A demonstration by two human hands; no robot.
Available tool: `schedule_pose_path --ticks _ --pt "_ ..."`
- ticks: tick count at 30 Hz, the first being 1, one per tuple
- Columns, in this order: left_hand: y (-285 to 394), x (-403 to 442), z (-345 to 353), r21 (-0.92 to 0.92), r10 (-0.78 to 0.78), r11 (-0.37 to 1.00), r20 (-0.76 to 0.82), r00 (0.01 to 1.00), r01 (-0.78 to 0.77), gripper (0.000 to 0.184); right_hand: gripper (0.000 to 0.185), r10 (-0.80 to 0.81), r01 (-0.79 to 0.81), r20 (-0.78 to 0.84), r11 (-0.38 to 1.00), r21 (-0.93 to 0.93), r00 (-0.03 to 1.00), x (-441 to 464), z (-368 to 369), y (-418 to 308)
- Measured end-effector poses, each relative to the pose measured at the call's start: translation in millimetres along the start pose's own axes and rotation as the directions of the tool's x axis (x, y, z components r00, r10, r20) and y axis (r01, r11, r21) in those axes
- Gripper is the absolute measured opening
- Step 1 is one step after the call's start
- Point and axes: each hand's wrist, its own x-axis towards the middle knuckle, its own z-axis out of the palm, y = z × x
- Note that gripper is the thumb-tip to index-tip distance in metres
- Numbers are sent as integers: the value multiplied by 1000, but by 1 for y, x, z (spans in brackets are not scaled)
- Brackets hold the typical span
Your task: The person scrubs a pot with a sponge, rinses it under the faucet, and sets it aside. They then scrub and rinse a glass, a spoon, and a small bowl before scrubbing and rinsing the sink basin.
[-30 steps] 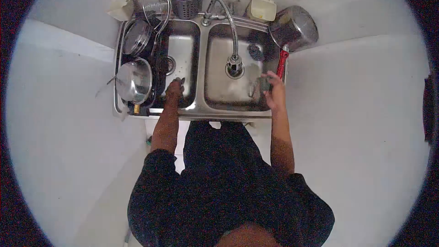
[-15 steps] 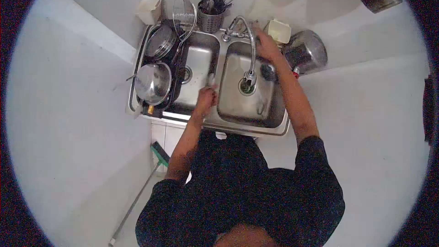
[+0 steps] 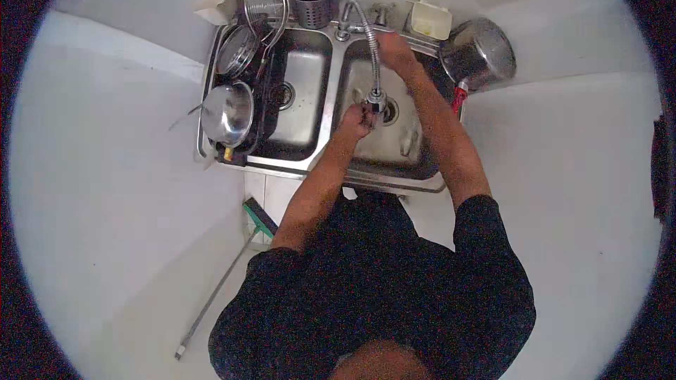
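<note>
My left hand is over the right sink basin, fingers curled beside the spray head. Whatever those closed fingers hold is too small to make out. Behind the spray head is the drain. My right hand reaches to the back of the same basin, close to the flexible tap hose and below the tap handle. Its fingers are blurred and partly hidden, so their grip does not show.
Left of the empty-handed basin side stand a metal bowl, strainers and a cutlery holder. A pot with a red handle and a cream container sit at the right. A green-headed broom leans below.
My left hand has moved right, from the divider between the basins to the spray head. My right hand has shifted slightly up and left. The camera view has shifted a little.
</note>
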Motion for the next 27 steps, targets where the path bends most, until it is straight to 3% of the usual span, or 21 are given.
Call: schedule_pose_path --ticks 1,4,6,8,11,13,16,17,19,20,22,25,27 --pt "-5 2 2 122 39 992 35 999 -43 21 23 14 -12 46 999 -45 999 1 9 7" --pt "-19 22 -16 471 141 873 0 990 -124 18 24 -65 50 92 987 153 994 -11 -28 -11" --pt "-25 25 -18 351 43 936 -17 999 -34 20 25 37 -50 185 996 69 982 -16 -33 -20" --pt "-34 11 -19 -148 -199 966 96 975 212 25 28 58 -62 184 998 13 981 -25 -34 -22" --pt "-37 -23 7 -201 -244 957 -172 955 208 26 32 15 -20 116 999 46 993 -36 -25 -22" --pt "-40 -25 -12 -101 -325 945 -183 928 311 24 34 59 -84 158 984 154 986 -39 -20 -27" --pt "-34 -60 7 1 -374 924 -193 907 381 23 41 -17 33 -57 959 283 998 -43 8 -17" --pt "-30 -72 18 29 -379 920 -193 905 391 24 43 37 -49 48 954 296 998 -36 15 -13" --pt "-33 -66 -10 -43 -451 891 32 892 452 30 46 135 -211 254 931 299 958 -21 24 -7" --pt "-32 -71 -8 -74 -473 871 144 869 486 33 46 107 -148 139 931 334 985 -22 20 -9" --pt "-32 -79 0 -60 -453 891 -36 891 450 27 48 53 -10 -102 926 378 993 -16 9 -9" --pt "-34 -79 9 -21 -393 919 -159 906 395 22 48 53 50 -229 906 421 972 7 6 2" --pt "-33 -79 7 33 -374 923 -170 912 384 21 48 57 -11 -90 896 444 994 13 -5 2"
